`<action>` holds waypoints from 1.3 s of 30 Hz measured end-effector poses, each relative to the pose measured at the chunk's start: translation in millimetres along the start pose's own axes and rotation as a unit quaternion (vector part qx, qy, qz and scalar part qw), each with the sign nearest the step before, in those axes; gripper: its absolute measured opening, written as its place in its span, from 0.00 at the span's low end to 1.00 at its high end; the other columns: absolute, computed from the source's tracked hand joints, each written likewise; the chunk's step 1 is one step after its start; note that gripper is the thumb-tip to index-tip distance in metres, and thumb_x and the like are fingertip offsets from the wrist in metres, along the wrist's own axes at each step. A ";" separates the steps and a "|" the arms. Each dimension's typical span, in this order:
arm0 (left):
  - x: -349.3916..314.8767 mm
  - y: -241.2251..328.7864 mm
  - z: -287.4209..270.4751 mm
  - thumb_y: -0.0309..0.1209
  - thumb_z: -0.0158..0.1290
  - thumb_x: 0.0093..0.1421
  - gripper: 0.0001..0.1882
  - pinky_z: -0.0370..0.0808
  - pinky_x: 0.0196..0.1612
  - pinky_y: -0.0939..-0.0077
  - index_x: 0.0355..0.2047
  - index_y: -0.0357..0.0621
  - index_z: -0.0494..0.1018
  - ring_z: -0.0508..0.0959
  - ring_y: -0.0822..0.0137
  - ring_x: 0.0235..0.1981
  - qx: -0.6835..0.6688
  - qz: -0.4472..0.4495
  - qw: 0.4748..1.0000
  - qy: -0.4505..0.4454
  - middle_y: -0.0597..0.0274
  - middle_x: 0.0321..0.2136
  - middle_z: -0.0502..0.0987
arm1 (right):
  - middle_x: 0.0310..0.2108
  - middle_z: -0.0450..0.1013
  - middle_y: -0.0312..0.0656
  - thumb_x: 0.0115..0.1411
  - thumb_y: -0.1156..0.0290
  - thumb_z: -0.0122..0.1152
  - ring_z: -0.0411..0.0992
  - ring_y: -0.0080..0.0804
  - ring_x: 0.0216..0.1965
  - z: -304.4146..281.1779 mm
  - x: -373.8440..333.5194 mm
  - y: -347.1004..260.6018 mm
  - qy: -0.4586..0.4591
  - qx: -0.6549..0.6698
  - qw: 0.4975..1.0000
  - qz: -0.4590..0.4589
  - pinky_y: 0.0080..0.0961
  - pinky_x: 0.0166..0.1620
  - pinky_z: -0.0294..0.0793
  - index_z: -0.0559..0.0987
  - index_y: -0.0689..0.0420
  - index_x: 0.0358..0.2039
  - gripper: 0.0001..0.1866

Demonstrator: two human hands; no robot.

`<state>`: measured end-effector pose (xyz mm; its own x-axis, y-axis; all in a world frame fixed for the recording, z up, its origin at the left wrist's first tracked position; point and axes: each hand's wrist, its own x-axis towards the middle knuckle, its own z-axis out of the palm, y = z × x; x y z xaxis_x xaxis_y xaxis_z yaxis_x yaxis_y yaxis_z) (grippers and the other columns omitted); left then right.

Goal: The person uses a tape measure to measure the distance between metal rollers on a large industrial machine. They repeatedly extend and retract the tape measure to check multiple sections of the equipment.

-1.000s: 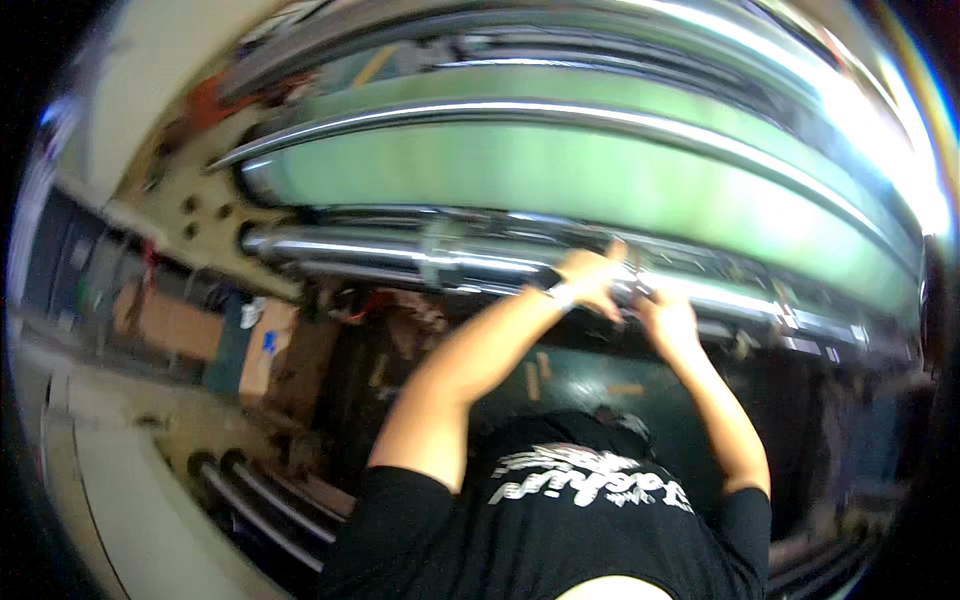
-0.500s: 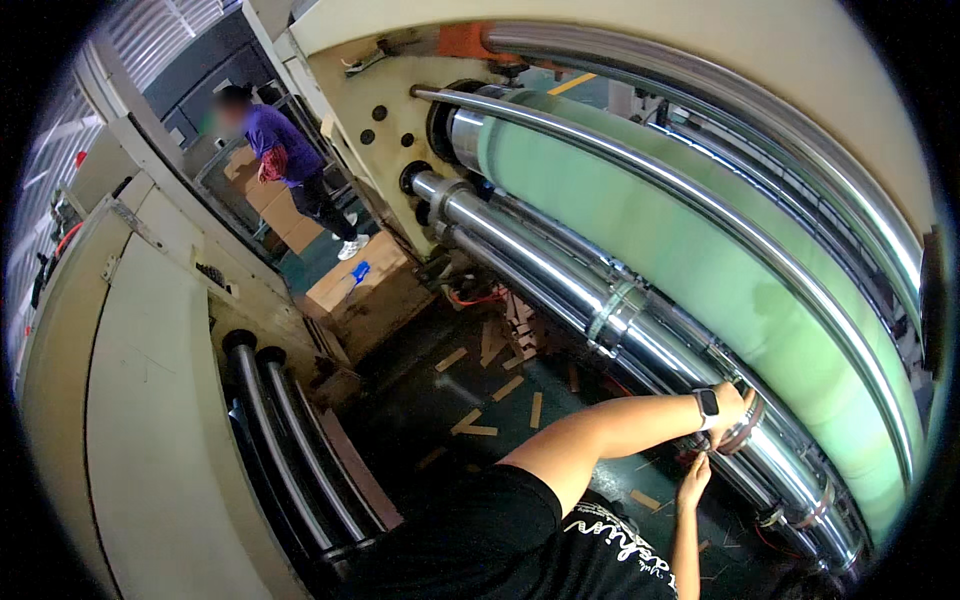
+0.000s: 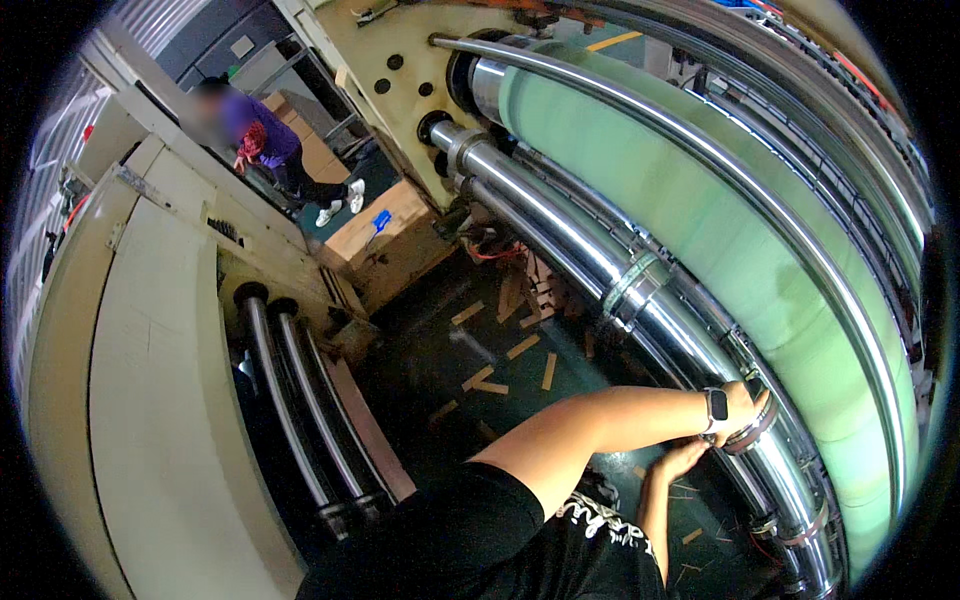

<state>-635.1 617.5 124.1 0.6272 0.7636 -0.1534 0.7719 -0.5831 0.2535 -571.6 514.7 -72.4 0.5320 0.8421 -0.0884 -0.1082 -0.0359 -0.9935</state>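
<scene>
Over a shiny metal roller [image 3: 690,328], my left hand [image 3: 742,408] curls round a brownish ring [image 3: 752,437] fitted on the shaft. A watch is on that wrist. Just below, my right hand [image 3: 683,459] reaches up to the roller's underside, close to the left wrist. Its fingers are drawn together at the lower edge of the ring, and what they grip is hidden. A second collar [image 3: 632,285] sits farther up the same roller. Alongside runs a wide pale-green cylinder [image 3: 690,200].
A thin metal bar [image 3: 660,105] crosses before the green cylinder. Cardboard strips [image 3: 522,347] lie scattered on the dark floor. Two dark-ended rollers [image 3: 262,345] stand by the cream panel [image 3: 160,350] at left. Another person [image 3: 262,140] bends beyond a wooden board [image 3: 375,225] holding a blue object [image 3: 380,220].
The view has shifted, so the machine appears lower and farther right. My right hand has tilted and moved closer under the left wrist. The other person leans farther forward.
</scene>
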 end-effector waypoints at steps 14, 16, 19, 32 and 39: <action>-108.6 -9.4 26.1 0.44 0.53 0.49 0.46 0.73 0.23 0.64 0.60 0.40 0.39 0.75 0.52 0.21 -0.133 0.012 0.985 0.107 0.47 0.28 0.73 | 0.23 0.60 0.30 0.64 0.54 0.33 0.56 0.19 0.26 -19.8 -15.6 -31.3 -0.110 -0.027 0.994 -0.006 0.18 0.31 0.57 0.67 0.57 0.31 0.20; -154.6 -30.8 53.1 0.44 0.52 0.50 0.44 0.73 0.24 0.61 0.60 0.42 0.42 0.76 0.52 0.22 -0.139 0.030 0.984 0.106 0.48 0.29 0.74 | 0.24 0.62 0.32 0.64 0.55 0.32 0.58 0.22 0.27 -20.8 -30.3 -29.3 -0.104 -0.027 0.993 0.052 0.21 0.31 0.60 0.67 0.59 0.29 0.21; -220.4 -87.1 108.8 0.44 0.50 0.51 0.28 0.73 0.26 0.61 0.48 0.40 0.62 0.76 0.52 0.25 -0.131 -0.044 0.990 0.016 0.49 0.28 0.74 | 0.23 0.63 0.43 0.64 0.59 0.33 0.61 0.33 0.26 -2.3 -59.6 -3.8 -0.239 -0.232 0.942 -0.047 0.27 0.33 0.62 0.66 0.62 0.28 0.19; -428.3 -306.8 166.2 0.44 0.54 0.48 0.21 0.72 0.36 0.59 0.37 0.41 0.72 0.75 0.49 0.33 -0.169 -0.378 0.901 -0.131 0.46 0.31 0.75 | 0.27 0.67 0.56 0.62 0.57 0.39 0.66 0.56 0.32 183.3 -113.0 18.8 -0.237 -0.351 0.905 -0.028 0.42 0.34 0.63 0.66 0.61 0.27 0.19; -483.9 -334.4 209.9 0.44 0.53 0.50 0.23 0.68 0.45 0.63 0.39 0.36 0.72 0.72 0.51 0.41 -0.198 -0.495 0.834 -0.141 0.47 0.38 0.73 | 0.18 0.61 0.42 0.64 0.55 0.36 0.61 0.36 0.22 189.7 -119.6 28.4 -0.229 -0.245 0.942 0.031 0.29 0.29 0.61 0.65 0.61 0.24 0.21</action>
<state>-1174.9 384.8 -86.9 -0.2551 0.6883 -0.6792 0.8661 0.4750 0.1561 -797.5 515.0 -76.4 0.1065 0.9699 -0.2190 0.3322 -0.2423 -0.9116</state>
